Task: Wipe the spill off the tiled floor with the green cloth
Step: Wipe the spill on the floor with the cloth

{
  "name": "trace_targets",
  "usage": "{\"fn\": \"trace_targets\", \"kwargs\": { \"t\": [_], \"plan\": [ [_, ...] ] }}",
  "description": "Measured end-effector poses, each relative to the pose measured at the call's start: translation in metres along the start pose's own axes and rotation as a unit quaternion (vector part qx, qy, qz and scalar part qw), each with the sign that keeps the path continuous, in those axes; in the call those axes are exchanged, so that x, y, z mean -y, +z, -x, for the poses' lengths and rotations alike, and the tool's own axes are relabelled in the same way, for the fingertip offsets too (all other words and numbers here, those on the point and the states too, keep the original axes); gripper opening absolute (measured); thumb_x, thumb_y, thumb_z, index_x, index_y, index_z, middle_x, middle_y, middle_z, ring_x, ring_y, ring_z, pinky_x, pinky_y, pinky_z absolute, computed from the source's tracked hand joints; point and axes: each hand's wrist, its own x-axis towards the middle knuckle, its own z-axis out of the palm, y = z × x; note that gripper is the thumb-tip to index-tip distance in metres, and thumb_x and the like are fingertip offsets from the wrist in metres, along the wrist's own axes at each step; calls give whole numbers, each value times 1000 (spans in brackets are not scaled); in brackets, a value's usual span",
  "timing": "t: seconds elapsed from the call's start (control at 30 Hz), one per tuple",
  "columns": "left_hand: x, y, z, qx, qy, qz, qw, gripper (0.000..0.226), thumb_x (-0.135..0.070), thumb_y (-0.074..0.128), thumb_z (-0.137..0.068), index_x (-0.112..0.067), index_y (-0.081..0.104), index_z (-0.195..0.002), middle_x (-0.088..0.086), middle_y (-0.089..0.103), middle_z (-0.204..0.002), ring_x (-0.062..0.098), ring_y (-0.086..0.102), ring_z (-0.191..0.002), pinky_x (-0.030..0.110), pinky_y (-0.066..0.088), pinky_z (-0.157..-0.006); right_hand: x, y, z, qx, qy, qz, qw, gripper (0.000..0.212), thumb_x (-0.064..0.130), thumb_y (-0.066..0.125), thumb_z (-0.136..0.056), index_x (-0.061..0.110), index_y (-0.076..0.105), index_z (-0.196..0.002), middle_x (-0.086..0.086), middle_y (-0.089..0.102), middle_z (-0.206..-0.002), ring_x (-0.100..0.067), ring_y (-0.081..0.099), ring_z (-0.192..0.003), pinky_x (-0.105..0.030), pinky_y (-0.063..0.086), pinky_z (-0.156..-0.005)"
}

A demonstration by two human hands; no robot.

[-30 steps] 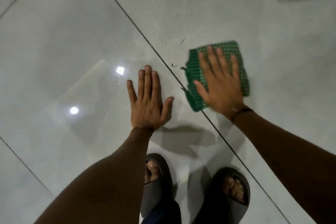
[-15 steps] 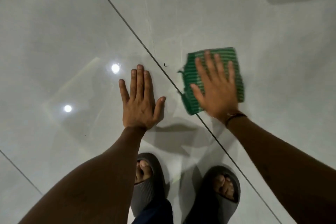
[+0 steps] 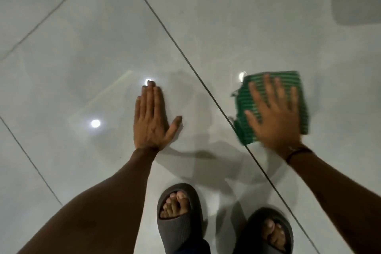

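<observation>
The right hand (image 3: pixel 275 117) lies flat on the green cloth (image 3: pixel 303 113), fingers spread wide and palm pressing down, so its grip is splayed open on top of the fabric rather than pinching it. The hand and cloth are blurred. The cloth is a folded, striped green square on the right tile of the floor (image 3: pixel 226 16), just to the right of the dark grout line (image 3: pixel 185 57) that runs diagonally from far left to near right; its near left corner reaches almost to that line. A dark band (image 3: pixel 299 151) circles the right wrist.

The left hand (image 3: pixel 151 117) is planted flat on the tile left of the grout line, well apart from the cloth. Its four fingers are pressed together and point away, the thumb stands out to the right, and it holds nothing.

Two round light reflections (image 3: pixel 95 123) shine on the glossy tile near the left hand, one at its fingertips, and a third glints just beside the cloth's far left corner. No spill can be made out on the floor. Near the bottom edge, two feet in dark grey slippers (image 3: pixel 177 231) stand on the tiles, toes showing.
</observation>
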Motion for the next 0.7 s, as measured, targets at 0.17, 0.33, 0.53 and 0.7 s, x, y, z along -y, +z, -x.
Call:
{"fn": "trace_targets", "kwargs": {
  "t": [0.17, 0.33, 0.53, 0.7],
  "plan": [
    [13, 10, 0, 2, -20, -10, 1000, 114, -83, 29, -100, -5, 0, -178, 17, -4, -189, 33, -4, -177, 54, 3, -144, 34, -27, -128, -61, 158, -42, 985, 76, 65, 13, -109, 24, 14, -173, -21, 16, -180, -47, 14, -166, -75, 10, -130],
    [13, 7, -5, 2, -38, 7, 999, 119, -85, 27, -98, 1, 2, -177, 23, -3, -188, 37, -2, -177, 54, 3, -144, 143, -15, -122, 2, -175, 3, 985, 74, 60, 21, -111, 23, 8, -174, -16, 7, -182, -42, 9, -168, -68, 5, -134],
    [15, 10, 6, -18, -25, -9, 999, 119, -84, 35, -99, -2, -2, -177, 18, -8, -188, 34, -6, -177, 48, -2, -144, 25, -15, -94, 12, -52, 23, 998, 74, 63, 19, -109, 31, 4, -174, -13, 13, -182, -39, 14, -168, -71, 11, -131],
    [16, 15, 3, -33, -21, 0, 999, 118, -82, 39, -99, -4, 0, -178, 17, -5, -189, 33, -3, -177, 47, 1, -144, 115, -46, -220, -38, 107, -43, 993, 75, 59, 13, -109, 22, 11, -174, -18, 10, -181, -43, 8, -168, -73, 5, -131]
  ]
}}
